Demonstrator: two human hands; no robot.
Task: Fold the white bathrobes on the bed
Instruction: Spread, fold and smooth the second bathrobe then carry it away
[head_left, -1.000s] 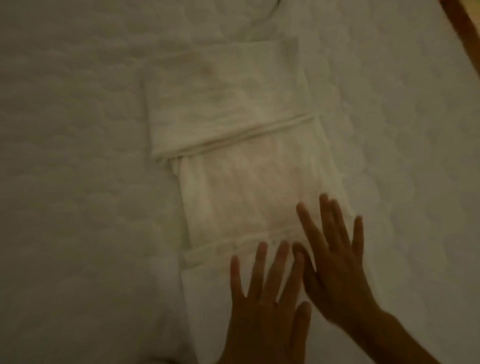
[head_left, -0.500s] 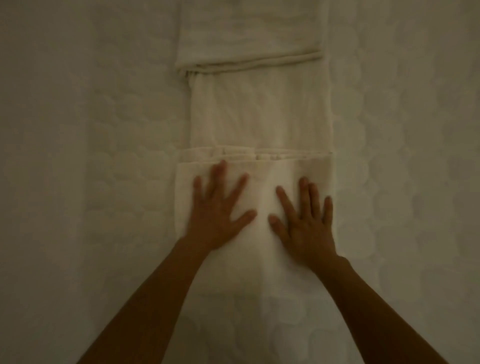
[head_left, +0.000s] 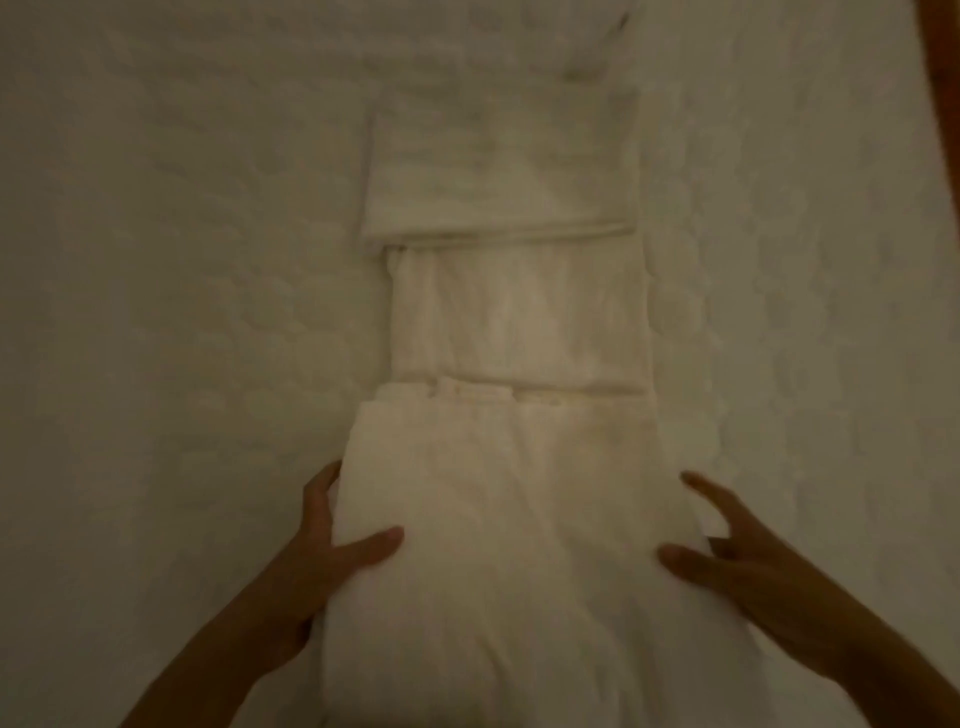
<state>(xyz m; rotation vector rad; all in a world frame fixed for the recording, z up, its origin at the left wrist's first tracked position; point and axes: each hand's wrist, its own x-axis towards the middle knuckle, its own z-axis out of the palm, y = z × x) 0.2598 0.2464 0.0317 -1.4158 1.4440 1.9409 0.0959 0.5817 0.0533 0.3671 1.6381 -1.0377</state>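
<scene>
White bathrobe (head_left: 509, 467) lies as a long folded strip on the bed (head_left: 182, 260). Left hand (head_left: 322, 561) pinches its near edge, but right hand (head_left: 737, 566) is spread, thumb merely touching. I fear a lopsided lift would skew the folds.

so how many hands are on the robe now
2. The left hand grips the robe at its near left edge; the right hand touches the near right edge, thumb on top, grip unclear.
</scene>
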